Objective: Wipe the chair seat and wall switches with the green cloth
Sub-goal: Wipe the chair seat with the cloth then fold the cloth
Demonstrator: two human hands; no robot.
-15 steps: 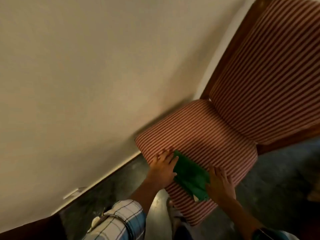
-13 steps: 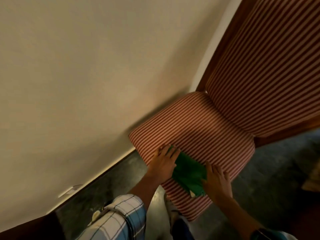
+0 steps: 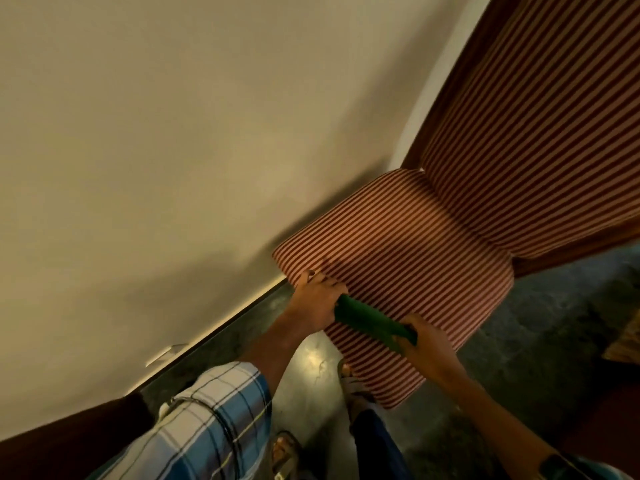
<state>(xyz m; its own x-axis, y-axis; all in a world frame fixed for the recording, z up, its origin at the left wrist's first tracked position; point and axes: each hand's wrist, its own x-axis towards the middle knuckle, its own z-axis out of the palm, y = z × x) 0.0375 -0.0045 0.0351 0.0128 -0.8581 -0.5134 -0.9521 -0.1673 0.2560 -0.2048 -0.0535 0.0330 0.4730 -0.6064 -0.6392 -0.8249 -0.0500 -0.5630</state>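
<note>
A chair with a red-and-cream striped seat [image 3: 398, 251] and a matching striped backrest [image 3: 540, 126] stands against the wall. The green cloth [image 3: 372, 320] is stretched into a narrow band above the seat's front edge. My left hand [image 3: 317, 301] grips its left end at the seat's front left corner. My right hand [image 3: 427, 339] grips the other end near the front right part of the seat. No wall switches are in view.
A plain cream wall [image 3: 173, 150] fills the left side and meets the dark floor [image 3: 554, 341] at a skirting line. My feet in sandals [image 3: 349, 379] stand just in front of the chair. A small white fitting [image 3: 166, 353] sits low on the wall.
The cloth lay spread flat on the seat under both palms. Now both hands have closed on its ends and lifted it into a taut folded band.
</note>
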